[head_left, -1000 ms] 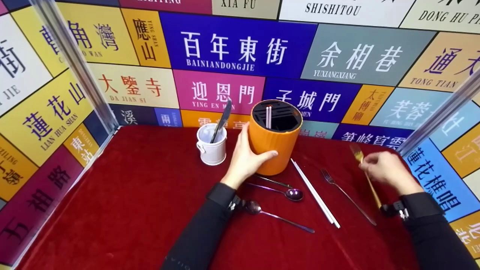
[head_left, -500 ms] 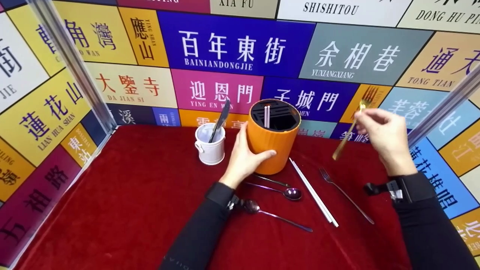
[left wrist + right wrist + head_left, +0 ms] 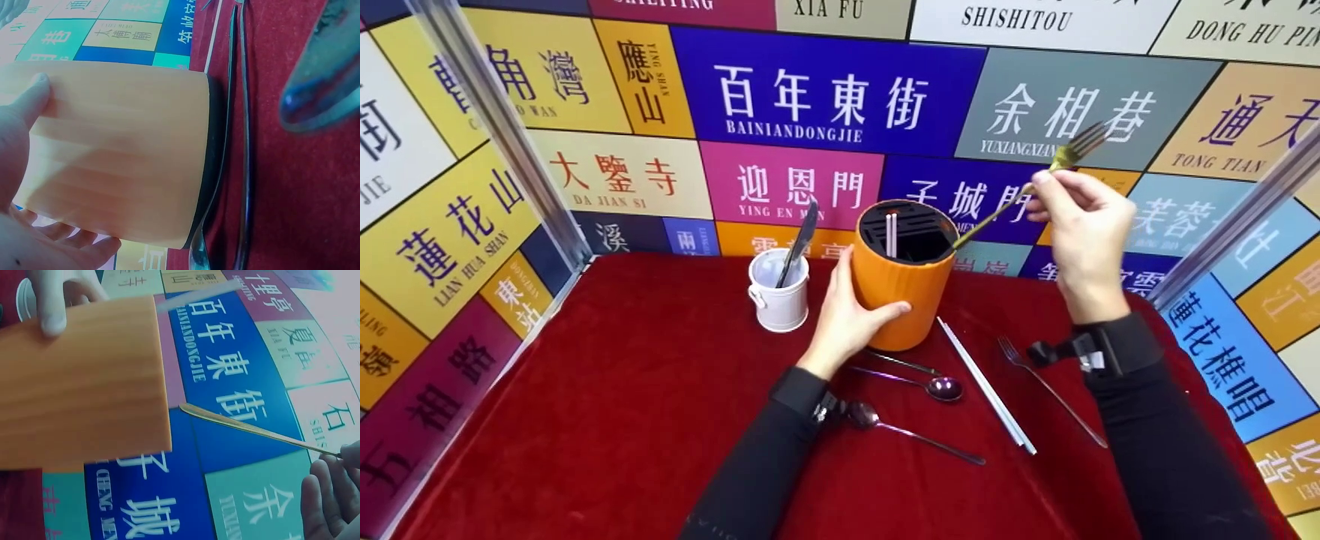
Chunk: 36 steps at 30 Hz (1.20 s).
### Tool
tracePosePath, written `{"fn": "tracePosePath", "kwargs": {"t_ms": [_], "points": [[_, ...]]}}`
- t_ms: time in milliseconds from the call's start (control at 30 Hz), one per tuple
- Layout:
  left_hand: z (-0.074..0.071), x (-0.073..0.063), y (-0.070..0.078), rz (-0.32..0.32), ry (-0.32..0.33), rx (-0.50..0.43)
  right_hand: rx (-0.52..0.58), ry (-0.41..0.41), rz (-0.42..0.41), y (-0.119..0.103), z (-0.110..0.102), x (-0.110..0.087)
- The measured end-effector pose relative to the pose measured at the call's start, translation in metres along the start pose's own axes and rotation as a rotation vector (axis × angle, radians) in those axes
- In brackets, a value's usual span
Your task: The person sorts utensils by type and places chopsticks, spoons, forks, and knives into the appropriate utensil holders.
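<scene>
My left hand [image 3: 851,319] grips the side of an orange cylindrical utensil holder [image 3: 901,304], thumb across its front. Its black slotted top holds a pair of pale chopsticks [image 3: 892,234]. In the left wrist view, the thumb and fingers span the holder's orange wall [image 3: 118,152]. Pinched near its head, a gold fork [image 3: 1069,154] is held up in my right hand [image 3: 1087,232], tines up and to the right. Its handle slants down to the holder's right rim in the head view. The right wrist view has the handle end [image 3: 194,410] close beside the rim.
A small white bucket [image 3: 781,300] with a knife [image 3: 799,244] stands left of the holder. On the red cloth lie white chopsticks [image 3: 986,386], a dark fork [image 3: 1054,390], a purple-toned spoon [image 3: 945,388] and another spoon [image 3: 864,414]. A sign-covered wall [image 3: 825,82] rises behind.
My right hand has lifted the gold fork off the cloth, then moved it up and left, its handle end now at the holder's rim. The left hand has stayed on the holder.
</scene>
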<state>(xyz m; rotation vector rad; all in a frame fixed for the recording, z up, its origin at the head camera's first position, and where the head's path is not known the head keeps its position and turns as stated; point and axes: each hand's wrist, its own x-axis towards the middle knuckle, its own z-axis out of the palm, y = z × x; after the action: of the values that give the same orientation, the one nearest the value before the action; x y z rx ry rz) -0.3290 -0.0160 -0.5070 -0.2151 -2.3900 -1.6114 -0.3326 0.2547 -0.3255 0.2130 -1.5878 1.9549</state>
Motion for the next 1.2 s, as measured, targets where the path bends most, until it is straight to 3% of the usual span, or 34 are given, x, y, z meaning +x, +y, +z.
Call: {"fn": "tracePosePath", "kwargs": {"t_ms": [167, 333, 600, 900, 1200], "points": [[0.0, 0.0, 0.0, 0.001, -0.004, -0.007, -0.039, -0.025, -0.02, 0.009, 0.012, -0.005], [0.0, 0.001, 0.0, 0.0, -0.008, -0.004, -0.103, -0.07, 0.016, 0.021, 0.019, -0.01], [-0.002, 0.001, -0.002, -0.008, -0.006, -0.001, -0.337, -0.162, 0.053, 0.043, 0.03, -0.018], [-0.001, 0.001, -0.004, 0.015, -0.001, 0.0, -0.453, -0.212, 0.094, 0.067, 0.033, -0.029], [-0.001, 0.002, -0.002, 0.021, -0.009, -0.008, -0.505, -0.202, 0.023, 0.078, 0.032, -0.037]]}}
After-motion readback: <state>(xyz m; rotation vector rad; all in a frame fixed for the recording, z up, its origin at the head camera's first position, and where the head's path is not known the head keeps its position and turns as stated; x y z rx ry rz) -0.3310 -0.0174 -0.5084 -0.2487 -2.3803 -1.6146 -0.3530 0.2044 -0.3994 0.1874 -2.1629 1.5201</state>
